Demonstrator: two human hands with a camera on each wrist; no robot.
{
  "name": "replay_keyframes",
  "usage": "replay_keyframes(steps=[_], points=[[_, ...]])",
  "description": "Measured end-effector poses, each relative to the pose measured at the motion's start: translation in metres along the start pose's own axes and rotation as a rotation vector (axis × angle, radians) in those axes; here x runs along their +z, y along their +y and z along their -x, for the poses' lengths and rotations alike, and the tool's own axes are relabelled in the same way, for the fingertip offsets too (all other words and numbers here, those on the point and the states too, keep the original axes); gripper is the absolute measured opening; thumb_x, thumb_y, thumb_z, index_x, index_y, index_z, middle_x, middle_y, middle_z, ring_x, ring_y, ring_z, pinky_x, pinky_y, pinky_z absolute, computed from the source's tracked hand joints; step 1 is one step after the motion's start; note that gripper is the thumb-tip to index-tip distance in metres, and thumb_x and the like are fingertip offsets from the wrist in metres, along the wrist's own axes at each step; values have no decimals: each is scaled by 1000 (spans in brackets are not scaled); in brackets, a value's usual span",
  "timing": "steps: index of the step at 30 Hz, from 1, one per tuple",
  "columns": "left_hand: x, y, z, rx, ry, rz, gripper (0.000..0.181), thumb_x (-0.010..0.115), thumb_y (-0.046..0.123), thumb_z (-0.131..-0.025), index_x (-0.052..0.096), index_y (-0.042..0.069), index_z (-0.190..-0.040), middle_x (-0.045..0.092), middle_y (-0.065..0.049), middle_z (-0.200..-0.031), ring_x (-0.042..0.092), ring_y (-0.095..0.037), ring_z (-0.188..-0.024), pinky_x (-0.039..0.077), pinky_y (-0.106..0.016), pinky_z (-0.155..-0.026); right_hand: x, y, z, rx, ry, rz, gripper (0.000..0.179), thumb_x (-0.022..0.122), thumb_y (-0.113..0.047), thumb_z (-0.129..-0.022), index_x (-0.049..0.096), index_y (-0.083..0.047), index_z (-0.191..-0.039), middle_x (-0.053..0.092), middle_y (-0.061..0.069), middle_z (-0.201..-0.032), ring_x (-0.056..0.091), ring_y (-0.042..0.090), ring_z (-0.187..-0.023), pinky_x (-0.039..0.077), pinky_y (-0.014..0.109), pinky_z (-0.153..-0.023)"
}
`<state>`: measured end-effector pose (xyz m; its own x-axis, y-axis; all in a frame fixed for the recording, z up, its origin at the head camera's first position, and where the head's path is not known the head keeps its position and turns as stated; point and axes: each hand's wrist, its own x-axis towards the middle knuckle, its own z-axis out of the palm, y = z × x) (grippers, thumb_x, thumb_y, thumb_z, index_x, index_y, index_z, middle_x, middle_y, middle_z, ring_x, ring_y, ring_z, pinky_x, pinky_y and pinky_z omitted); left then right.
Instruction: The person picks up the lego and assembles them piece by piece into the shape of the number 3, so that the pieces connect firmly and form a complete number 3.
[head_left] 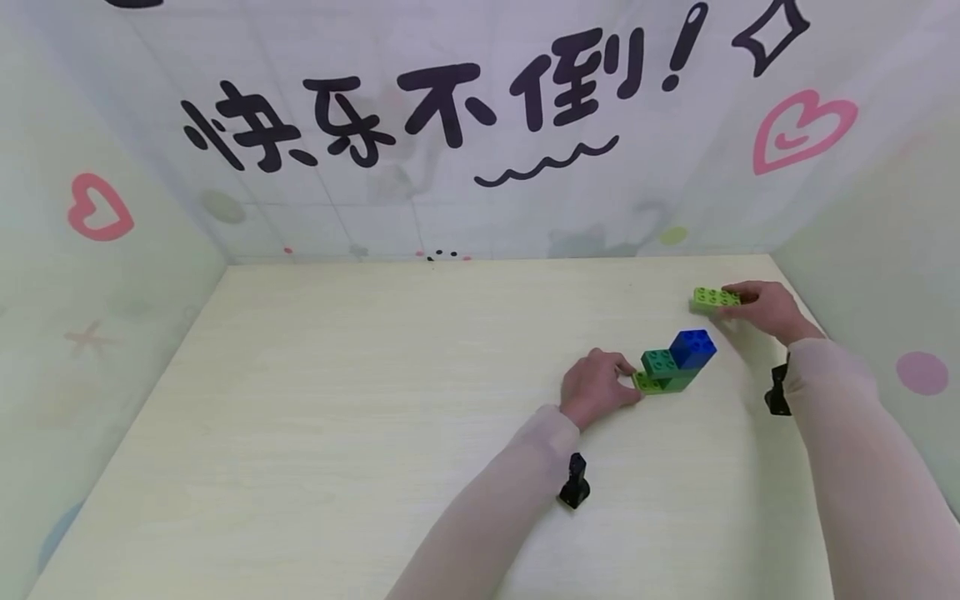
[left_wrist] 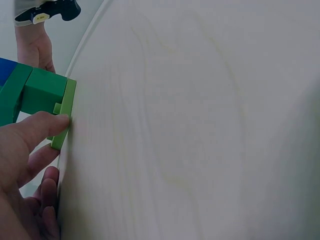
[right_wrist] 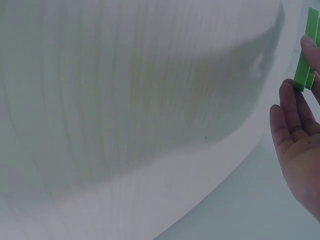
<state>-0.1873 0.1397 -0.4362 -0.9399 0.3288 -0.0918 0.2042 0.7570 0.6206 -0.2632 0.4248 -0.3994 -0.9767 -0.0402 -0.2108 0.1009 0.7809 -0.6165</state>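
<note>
A small stack of building bricks stands on the table at right of centre in the head view. Its base is a thin light green brick (head_left: 645,382), with a dark green brick (head_left: 660,362) and a blue brick (head_left: 693,348) higher up. My left hand (head_left: 597,386) pinches the left end of that base between thumb and fingers; the left wrist view shows the thumb on the base's studded side (left_wrist: 62,120). Farther back and right, my right hand (head_left: 767,308) pinches one end of a loose light green brick (head_left: 714,298) with several studs, its thumb on one face.
The pale wooden table (head_left: 337,400) meets a printed back wall (head_left: 450,217) and a side wall (head_left: 892,275) close to the right arm. A black wrist mount (head_left: 575,482) sits by the left sleeve, another (head_left: 778,392) by the right sleeve.
</note>
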Motion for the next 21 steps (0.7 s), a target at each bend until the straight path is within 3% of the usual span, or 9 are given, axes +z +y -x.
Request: replay_keyframes(steps=[7, 21], points=[[1, 0, 0, 9, 3, 0, 31, 77, 38, -72, 71, 27, -100, 57, 12, -89, 51, -3, -77, 36, -18, -56, -2, -5, 6, -46, 40, 45, 63, 62, -33, -87, 42, 8, -131, 43, 31, -123, 43, 38, -103, 38, 43, -80], [-1, 2, 0, 1, -10, 7, 31, 76, 37, -73, 70, 27, -101, 57, 11, -90, 51, -3, -77, 37, -19, -56, -10, -22, 24, -107, 85, 53, 63, 62, -38, -86, 47, 5, -129, 49, 26, -118, 48, 30, -94, 40, 24, -70]])
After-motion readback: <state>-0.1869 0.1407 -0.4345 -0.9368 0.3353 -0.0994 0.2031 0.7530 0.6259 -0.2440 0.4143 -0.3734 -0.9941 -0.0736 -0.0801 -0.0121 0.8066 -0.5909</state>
